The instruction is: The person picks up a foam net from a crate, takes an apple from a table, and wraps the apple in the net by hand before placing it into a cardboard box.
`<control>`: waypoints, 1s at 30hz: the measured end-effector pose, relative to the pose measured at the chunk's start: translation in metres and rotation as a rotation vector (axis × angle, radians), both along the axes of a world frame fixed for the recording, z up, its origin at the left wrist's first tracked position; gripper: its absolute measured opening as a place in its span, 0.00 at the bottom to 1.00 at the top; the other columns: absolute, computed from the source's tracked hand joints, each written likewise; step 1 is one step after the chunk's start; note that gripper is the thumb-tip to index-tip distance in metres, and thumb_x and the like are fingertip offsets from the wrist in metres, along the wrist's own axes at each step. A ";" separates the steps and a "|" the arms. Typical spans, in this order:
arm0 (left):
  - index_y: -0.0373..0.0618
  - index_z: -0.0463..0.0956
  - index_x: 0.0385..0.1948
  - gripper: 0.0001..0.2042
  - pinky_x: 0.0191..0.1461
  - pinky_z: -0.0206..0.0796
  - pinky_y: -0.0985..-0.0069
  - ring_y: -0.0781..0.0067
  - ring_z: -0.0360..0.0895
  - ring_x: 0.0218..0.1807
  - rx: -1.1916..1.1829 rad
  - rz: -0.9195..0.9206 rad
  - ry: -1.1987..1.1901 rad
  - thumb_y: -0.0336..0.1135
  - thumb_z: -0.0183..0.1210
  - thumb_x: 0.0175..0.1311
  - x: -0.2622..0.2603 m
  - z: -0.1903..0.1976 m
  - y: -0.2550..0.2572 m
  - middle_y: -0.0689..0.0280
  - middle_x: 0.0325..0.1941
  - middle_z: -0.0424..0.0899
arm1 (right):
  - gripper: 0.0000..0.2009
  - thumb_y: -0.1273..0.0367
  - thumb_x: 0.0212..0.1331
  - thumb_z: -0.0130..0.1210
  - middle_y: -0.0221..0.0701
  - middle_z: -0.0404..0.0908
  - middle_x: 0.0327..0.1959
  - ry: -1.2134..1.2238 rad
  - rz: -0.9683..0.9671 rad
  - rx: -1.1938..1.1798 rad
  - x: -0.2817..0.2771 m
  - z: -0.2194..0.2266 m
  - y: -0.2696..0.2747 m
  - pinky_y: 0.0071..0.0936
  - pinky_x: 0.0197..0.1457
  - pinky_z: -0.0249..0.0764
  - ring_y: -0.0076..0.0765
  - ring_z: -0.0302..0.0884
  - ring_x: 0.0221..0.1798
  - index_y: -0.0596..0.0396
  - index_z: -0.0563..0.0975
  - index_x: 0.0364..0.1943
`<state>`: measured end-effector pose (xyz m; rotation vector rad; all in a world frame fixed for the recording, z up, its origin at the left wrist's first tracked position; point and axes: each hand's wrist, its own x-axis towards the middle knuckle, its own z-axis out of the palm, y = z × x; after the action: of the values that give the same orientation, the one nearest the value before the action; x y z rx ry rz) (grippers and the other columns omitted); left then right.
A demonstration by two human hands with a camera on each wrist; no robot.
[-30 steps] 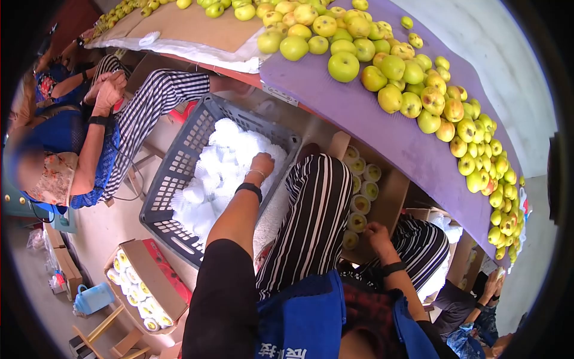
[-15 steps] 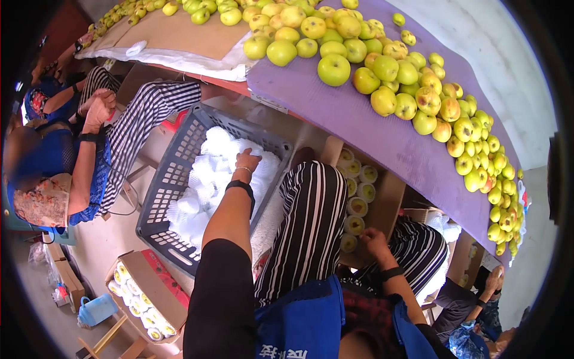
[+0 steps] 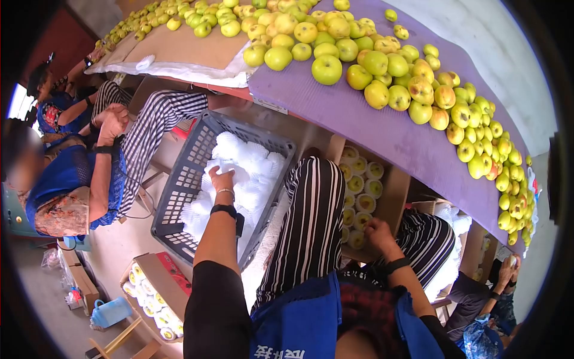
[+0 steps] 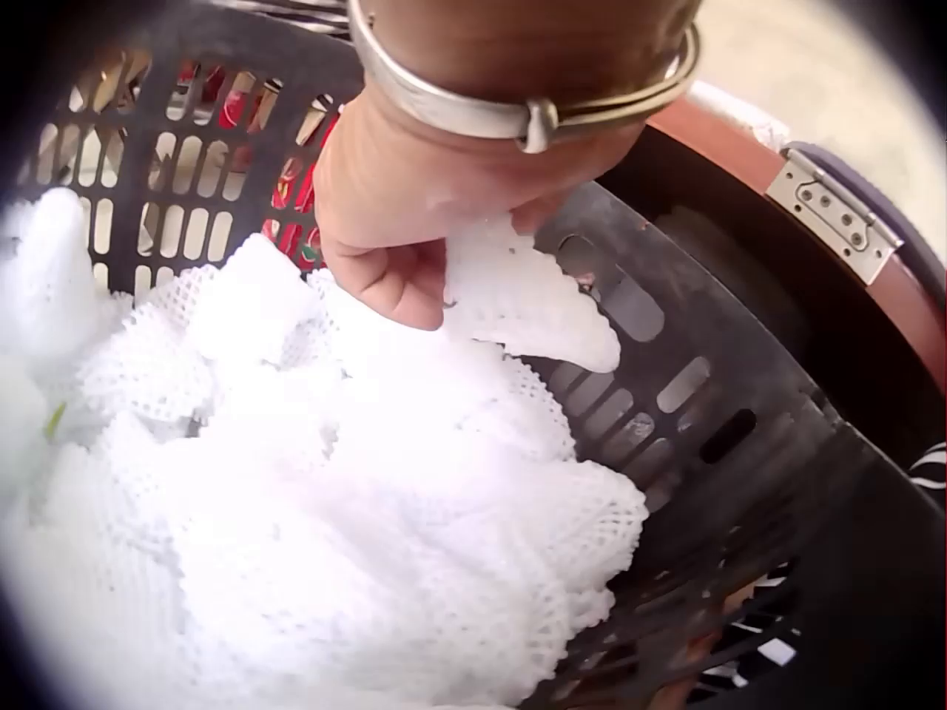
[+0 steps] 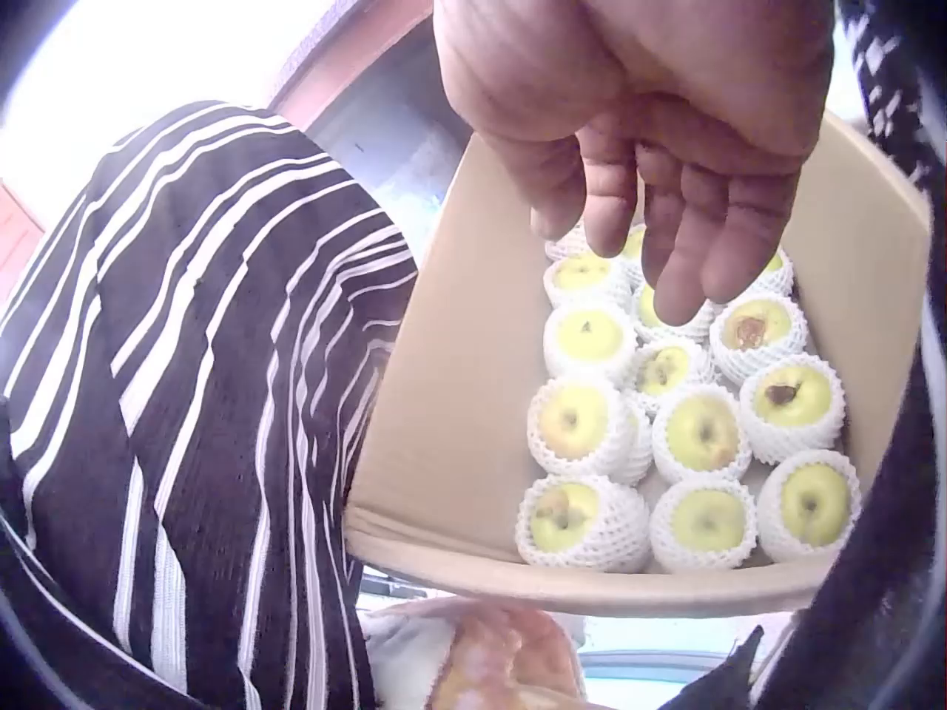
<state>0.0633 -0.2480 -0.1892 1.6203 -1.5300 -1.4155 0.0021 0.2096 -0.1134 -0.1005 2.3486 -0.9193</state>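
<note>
My left hand (image 3: 222,178) (image 4: 397,259) reaches into a dark plastic crate (image 3: 185,173) (image 4: 710,400) full of white foam nets (image 3: 251,173) (image 4: 296,503) and pinches one foam net (image 4: 526,303) lifted off the pile. My right hand (image 3: 376,230) (image 5: 666,148) hangs with loose fingers, holding nothing, over a cardboard box (image 3: 394,191) (image 5: 444,400) of net-wrapped yellow apples (image 3: 359,197) (image 5: 696,437) between my striped trouser legs (image 3: 314,221).
A purple table (image 3: 382,128) above the box carries many loose green-yellow apples (image 3: 382,66). Another seated person (image 3: 89,161) is at the left. A second box of wrapped apples (image 3: 149,299) and a blue jug (image 3: 110,312) lie on the floor.
My left hand has drawn back toward me across the crate and now lifts one foam net. My right hand stays over the box of apples.
</note>
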 end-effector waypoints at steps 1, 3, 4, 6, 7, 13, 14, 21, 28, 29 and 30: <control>0.44 0.67 0.40 0.22 0.31 0.66 0.72 0.67 0.73 0.32 0.128 0.106 0.045 0.24 0.60 0.37 0.005 0.007 0.002 0.58 0.34 0.74 | 0.10 0.70 0.44 0.54 0.41 0.77 0.25 -0.020 -0.006 -0.026 0.000 -0.002 0.001 0.29 0.35 0.70 0.38 0.75 0.28 0.61 0.75 0.30; 0.43 0.66 0.40 0.18 0.30 0.68 0.65 0.63 0.74 0.35 0.288 -0.003 0.174 0.22 0.54 0.42 0.019 0.002 -0.009 0.61 0.35 0.74 | 0.09 0.70 0.44 0.53 0.40 0.76 0.24 -0.009 0.003 -0.034 -0.001 -0.007 0.004 0.29 0.34 0.69 0.36 0.75 0.28 0.62 0.75 0.30; 0.41 0.65 0.42 0.19 0.34 0.69 0.66 0.64 0.73 0.36 0.376 -0.118 0.372 0.23 0.53 0.43 0.024 0.018 -0.004 0.60 0.37 0.74 | 0.09 0.71 0.44 0.53 0.39 0.76 0.24 0.001 0.013 -0.035 -0.001 -0.010 0.004 0.29 0.33 0.69 0.35 0.75 0.28 0.63 0.75 0.29; 0.39 0.64 0.42 0.17 0.39 0.69 0.67 0.65 0.74 0.37 0.443 -0.209 0.654 0.20 0.48 0.45 0.022 0.072 0.021 0.59 0.37 0.74 | 0.07 0.72 0.46 0.52 0.35 0.75 0.24 -0.062 -0.037 -0.185 0.000 -0.016 0.003 0.25 0.32 0.69 0.31 0.73 0.27 0.62 0.73 0.29; 0.39 0.64 0.42 0.17 0.39 0.69 0.67 0.65 0.74 0.37 0.444 -0.228 0.652 0.20 0.48 0.45 0.019 0.095 0.034 0.59 0.37 0.74 | 0.06 0.72 0.48 0.50 0.31 0.74 0.23 -0.125 -0.076 -0.328 -0.001 -0.016 0.003 0.22 0.32 0.68 0.26 0.72 0.26 0.60 0.72 0.29; 0.41 0.65 0.37 0.16 0.45 0.68 0.69 0.62 0.74 0.40 0.659 -0.620 1.043 0.15 0.46 0.43 -0.004 0.205 0.138 0.56 0.37 0.75 | 0.06 0.72 0.49 0.51 0.30 0.75 0.31 -0.330 -0.175 -0.989 -0.002 0.067 -0.018 0.22 0.36 0.70 0.26 0.73 0.32 0.57 0.74 0.32; 0.41 0.65 0.35 0.15 0.44 0.68 0.70 0.63 0.74 0.39 0.692 -0.666 1.044 0.15 0.46 0.43 -0.010 0.218 0.161 0.57 0.36 0.75 | 0.06 0.72 0.49 0.51 0.30 0.75 0.31 -0.305 -0.197 -0.988 -0.003 0.079 -0.020 0.22 0.36 0.70 0.26 0.73 0.32 0.57 0.74 0.32; 0.45 0.64 0.28 0.11 0.34 0.64 0.81 0.79 0.69 0.29 0.544 -0.766 0.829 0.16 0.49 0.43 -0.050 0.180 0.296 0.69 0.27 0.70 | 0.13 0.73 0.48 0.53 0.30 0.73 0.38 -0.044 -0.285 -1.427 -0.002 0.104 -0.023 0.22 0.45 0.66 0.25 0.70 0.40 0.59 0.70 0.40; 0.42 0.65 0.38 0.14 0.38 0.67 0.73 0.70 0.73 0.36 1.013 -0.844 0.633 0.21 0.49 0.47 -0.048 0.131 0.306 0.62 0.37 0.73 | 0.11 0.76 0.45 0.54 0.27 0.73 0.32 -0.058 -0.386 -1.081 -0.004 0.063 -0.002 0.18 0.39 0.65 0.20 0.69 0.35 0.59 0.70 0.35; 0.42 0.65 0.38 0.14 0.38 0.67 0.73 0.70 0.73 0.36 1.013 -0.853 0.626 0.21 0.49 0.47 -0.047 0.133 0.304 0.62 0.37 0.73 | 0.09 0.75 0.45 0.55 0.26 0.73 0.30 -0.050 -0.429 -1.101 -0.006 0.062 -0.001 0.17 0.36 0.65 0.19 0.69 0.32 0.58 0.70 0.33; 0.42 0.65 0.38 0.14 0.39 0.67 0.72 0.70 0.73 0.37 1.103 -0.888 0.675 0.22 0.49 0.48 -0.045 0.137 0.302 0.62 0.37 0.73 | 0.09 0.75 0.45 0.55 0.26 0.73 0.30 -0.044 -0.437 -1.105 -0.008 0.059 0.000 0.17 0.36 0.65 0.19 0.69 0.32 0.58 0.70 0.33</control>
<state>0.0182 0.0542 -0.0520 0.5653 -1.0557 -3.2424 -0.0056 0.2094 -0.0548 0.0003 1.5704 -2.2967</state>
